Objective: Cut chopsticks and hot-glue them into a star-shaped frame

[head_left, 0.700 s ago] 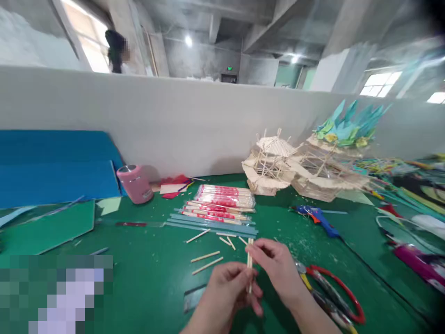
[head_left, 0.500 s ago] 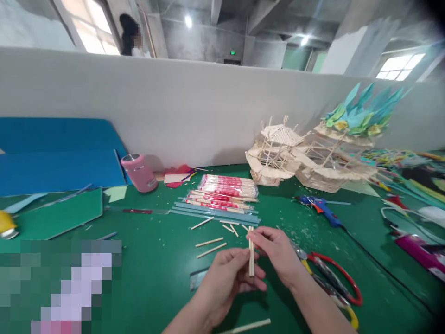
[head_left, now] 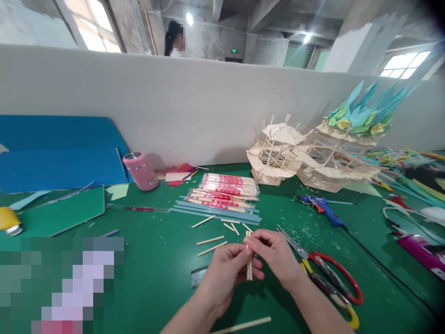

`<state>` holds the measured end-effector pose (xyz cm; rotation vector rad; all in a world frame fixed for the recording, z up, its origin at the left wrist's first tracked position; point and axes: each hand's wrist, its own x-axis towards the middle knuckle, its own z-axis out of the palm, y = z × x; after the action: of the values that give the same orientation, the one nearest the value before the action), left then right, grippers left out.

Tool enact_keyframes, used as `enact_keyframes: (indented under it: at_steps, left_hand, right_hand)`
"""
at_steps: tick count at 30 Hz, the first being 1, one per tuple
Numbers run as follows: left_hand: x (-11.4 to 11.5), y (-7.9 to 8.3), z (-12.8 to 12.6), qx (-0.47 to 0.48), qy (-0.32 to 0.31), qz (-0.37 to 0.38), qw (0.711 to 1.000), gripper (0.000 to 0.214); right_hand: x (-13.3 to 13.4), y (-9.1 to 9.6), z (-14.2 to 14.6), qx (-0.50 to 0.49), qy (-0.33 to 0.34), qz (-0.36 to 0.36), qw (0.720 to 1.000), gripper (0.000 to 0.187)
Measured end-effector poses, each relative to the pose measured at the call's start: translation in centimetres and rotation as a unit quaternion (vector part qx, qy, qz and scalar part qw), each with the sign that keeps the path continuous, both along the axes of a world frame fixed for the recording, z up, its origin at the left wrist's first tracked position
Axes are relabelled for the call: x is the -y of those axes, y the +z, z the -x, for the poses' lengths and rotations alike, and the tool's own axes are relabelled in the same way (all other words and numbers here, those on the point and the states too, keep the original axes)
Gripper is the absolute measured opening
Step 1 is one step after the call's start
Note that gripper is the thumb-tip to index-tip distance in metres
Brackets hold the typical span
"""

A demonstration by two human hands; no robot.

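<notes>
Between my two hands, short wooden sticks [head_left: 249, 270] stand side by side, nearly upright. My left hand [head_left: 227, 266] pinches them at mid-length, thumb in front and fingers behind. At their upper end, the thumb and fingers of my right hand [head_left: 271, 250] are closed on them. Several loose cut pieces, among them a short stick [head_left: 210, 240], lie on the green table just beyond my left hand. Scissors [head_left: 295, 246] with red handles and a yellow-handled tool [head_left: 342, 306] rest beside my right forearm. A longer stick [head_left: 243, 325] lies near the front edge of view.
Packs of wooden sticks [head_left: 229, 184] and blue-grey strips [head_left: 215, 213] lie behind my hands. A blue glue gun [head_left: 323, 208] trails its cord at right. Stick-built models [head_left: 274, 157] stand by the white partition [head_left: 194, 111]. A pink cup [head_left: 141, 171] is at left.
My hands and the held sticks have shifted slightly left and down, with my right fingers now closer to my left thumb. The person beyond the partition has moved right.
</notes>
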<state>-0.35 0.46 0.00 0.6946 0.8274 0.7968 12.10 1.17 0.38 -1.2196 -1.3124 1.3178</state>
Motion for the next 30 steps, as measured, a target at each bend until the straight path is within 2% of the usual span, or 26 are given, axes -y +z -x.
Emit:
enact_keyframes:
  at_steps: [6,14,18,30]
  left_hand:
    - [-0.01,-0.06,0.0,0.004,0.001,0.016,1.0,0.02]
    - [-0.06,0.16,0.05,-0.008,-0.03,0.034,0.999,0.023]
    - [-0.14,0.49,0.11,-0.019,-0.048,0.036,0.998,0.023]
    - [-0.12,0.72,0.06,-0.028,-0.051,0.029,0.998,0.025]
  right_hand:
    - [0.01,0.04,-0.34,0.008,0.019,-0.01,1.0,0.029]
    - [-0.17,0.11,-0.86,0.061,-0.008,-0.047,0.997,0.025]
    - [-0.12,0.08,-0.93,0.066,-0.008,-0.047,0.997,0.025]
    - [0.05,-0.07,-0.99,0.06,-0.015,-0.038,0.997,0.026]
